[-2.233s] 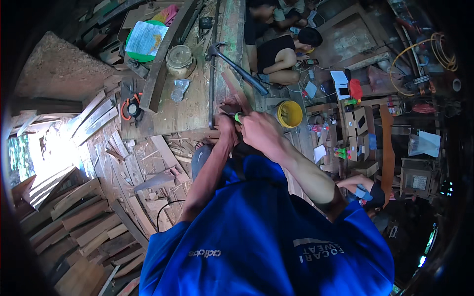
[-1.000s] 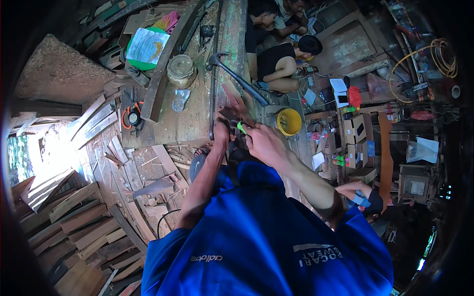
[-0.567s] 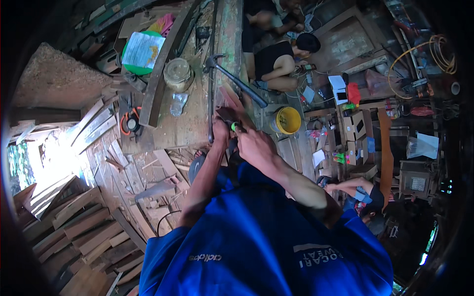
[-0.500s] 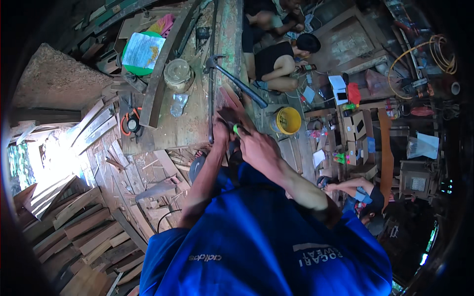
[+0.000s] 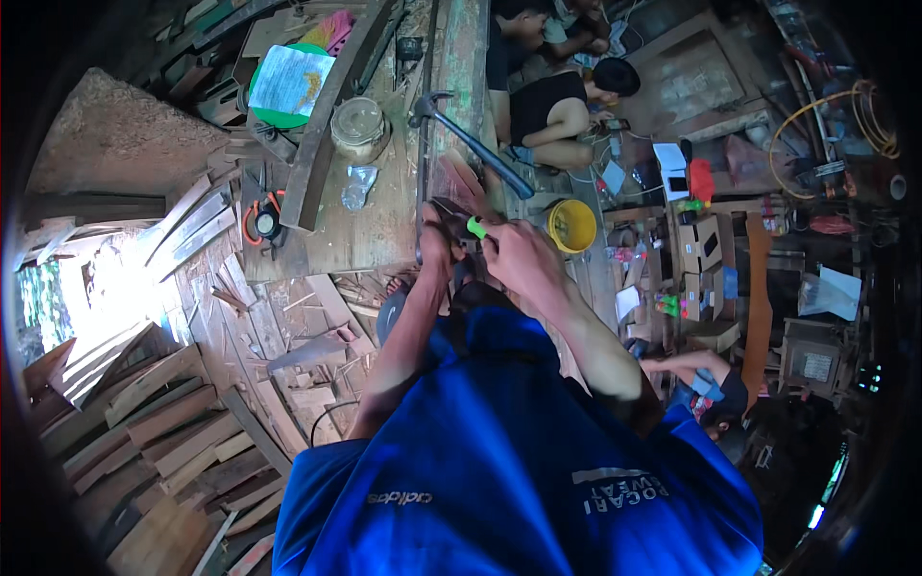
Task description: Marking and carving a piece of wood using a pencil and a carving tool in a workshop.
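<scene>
Wood workshop: hammer (image 5: 480,149), handsaw (image 5: 305,353), boards (image 5: 173,419)

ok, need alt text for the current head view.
A person in a blue shirt leans over a wooden bench, right hand holding a green-handled tool, left hand close beside it. A hammer lies just beyond; a yellow bucket sits to the right, and wood pieces are piled at lower left.
</scene>
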Motion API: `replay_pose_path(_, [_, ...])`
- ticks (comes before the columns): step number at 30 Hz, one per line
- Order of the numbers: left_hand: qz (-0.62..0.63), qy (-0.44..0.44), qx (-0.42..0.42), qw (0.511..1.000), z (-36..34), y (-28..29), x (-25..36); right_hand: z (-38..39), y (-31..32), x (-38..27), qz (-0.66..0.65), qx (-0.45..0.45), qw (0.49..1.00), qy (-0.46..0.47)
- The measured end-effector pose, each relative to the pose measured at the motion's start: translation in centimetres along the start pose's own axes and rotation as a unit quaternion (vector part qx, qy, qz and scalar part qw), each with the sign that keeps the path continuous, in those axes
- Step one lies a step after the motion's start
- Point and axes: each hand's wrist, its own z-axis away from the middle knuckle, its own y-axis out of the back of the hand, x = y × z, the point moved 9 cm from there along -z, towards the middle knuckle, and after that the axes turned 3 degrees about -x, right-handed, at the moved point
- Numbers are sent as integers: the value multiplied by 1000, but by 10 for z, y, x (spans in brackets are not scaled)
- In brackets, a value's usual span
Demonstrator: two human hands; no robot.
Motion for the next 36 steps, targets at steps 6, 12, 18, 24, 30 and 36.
replay_pose_path(6, [5,-28,62,998,6,28,-3,0,-1,9,39,14,998,38])
replay_pose_path(12, [-102,-19,31,994,10,26,1,21,-15,12,-59,-5,996,68])
replay_pose_path(18, [-153,-56,4,987,-15,46,-18,33,-29,2,-50,-42,996,67])
replay_pose_path(24, [-217,-89,53,971,-4,41,2,33,-44,10,-52,-9,995,81])
replay_pose_path(30, [-218,-71,29,973,1,32,1,34,-37,11,-46,-28,997,46])
replay_pose_path(36, [-230,-16,12,973,-7,27,-23,33,-18,4,21,-33,998,56])
